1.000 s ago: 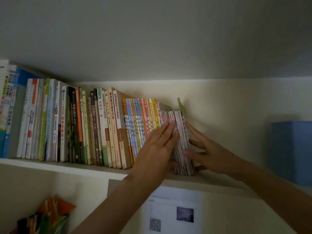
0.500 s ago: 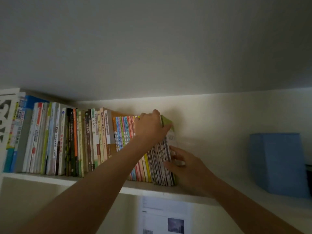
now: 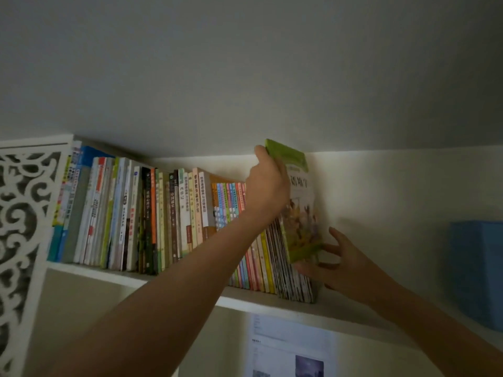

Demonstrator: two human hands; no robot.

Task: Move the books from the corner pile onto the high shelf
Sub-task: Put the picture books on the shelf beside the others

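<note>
Left hand [image 3: 268,186] gripping the top of a green book [image 3: 299,210] lifted above the row of books [image 3: 163,216] on the high shelf [image 3: 109,274], right hand [image 3: 345,265], fingers spread, steadying its lower edge, blue box [image 3: 476,273] well apart at right

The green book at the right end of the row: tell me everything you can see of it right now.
The green book is a thin paperback, its cover green at the top over an illustrated scene and some printed characters. It stands raised and tilted at the right end of the row of books, its bottom edge above the shelf. The left hand grips its top corner; the right hand has fingers spread at its lower edge.
</note>
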